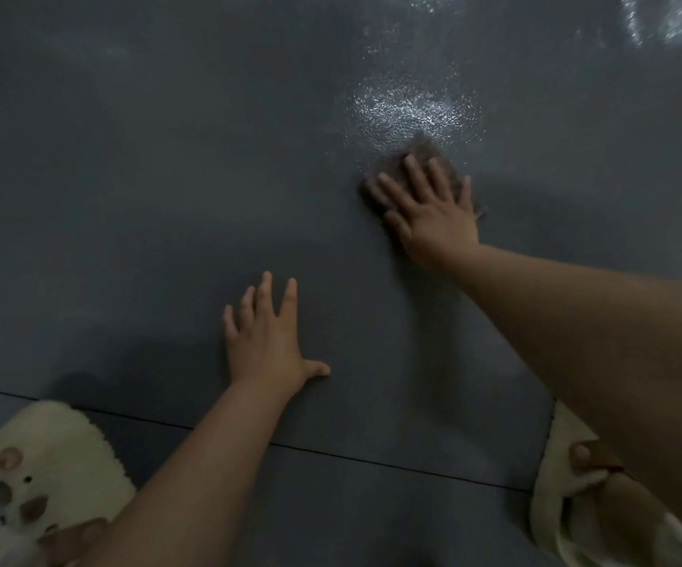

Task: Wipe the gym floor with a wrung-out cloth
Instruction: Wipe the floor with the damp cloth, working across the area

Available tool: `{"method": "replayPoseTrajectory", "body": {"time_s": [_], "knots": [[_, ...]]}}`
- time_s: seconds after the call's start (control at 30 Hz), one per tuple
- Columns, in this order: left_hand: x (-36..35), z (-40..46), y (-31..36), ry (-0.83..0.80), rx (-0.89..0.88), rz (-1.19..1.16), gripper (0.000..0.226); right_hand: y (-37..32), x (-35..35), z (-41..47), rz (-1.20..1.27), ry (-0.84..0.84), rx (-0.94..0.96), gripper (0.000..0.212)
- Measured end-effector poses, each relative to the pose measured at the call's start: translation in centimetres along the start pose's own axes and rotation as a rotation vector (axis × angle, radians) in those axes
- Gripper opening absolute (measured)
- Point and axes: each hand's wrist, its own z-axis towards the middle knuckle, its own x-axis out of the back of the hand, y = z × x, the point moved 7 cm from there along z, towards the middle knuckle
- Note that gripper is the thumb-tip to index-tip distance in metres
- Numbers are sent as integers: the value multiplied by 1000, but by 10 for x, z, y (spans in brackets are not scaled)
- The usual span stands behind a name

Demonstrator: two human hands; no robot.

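Grey floor [167, 157] bears your left hand [267, 341], fingers spread flat, likely as a prop, while your right hand [429, 210] presses splayed, straight fingers on the cloth [425, 151] just below a wet sheen [413, 112].

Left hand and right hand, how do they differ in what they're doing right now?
The right hand lies flat on a brown cloth, pressing it to the floor; the left hand lies flat on bare floor with nothing under it. The right hand is stretched farther forward, beside a shiny wet patch; the left hand sits nearer the body, on dull floor. Both are palm-down with fingers spread.
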Motion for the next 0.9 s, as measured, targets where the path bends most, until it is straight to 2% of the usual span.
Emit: {"method": "replayPoseTrajectory", "body": {"time_s": [0.07,0.17,0.33,0.43,0.5,0.57,0.73,0.9], "knots": [[1,1,1,19,15,43,125,10,2,4,98,-12,-159,50],[2,1,4,11,39,44,125,-17,-7,-11,167,16,-213,51],[1,0,6,-9,63,20,122,-81,-27,-53,67,-44,70,52],[1,1,10,-26,85,22,122,-82,-24,-45,39,-27,206,54],[0,1,12,-35,97,26,122,-72,-16,-24,21,-1,232,53],[-1,1,12,-39,102,24,121,-55,-7,5,33,-1,150,48],[1,1,12,-49,108,6,121,3,19,62,211,12,-245,46],[2,2,13,-49,113,-19,121,4,30,86,332,35,-395,45]]}}
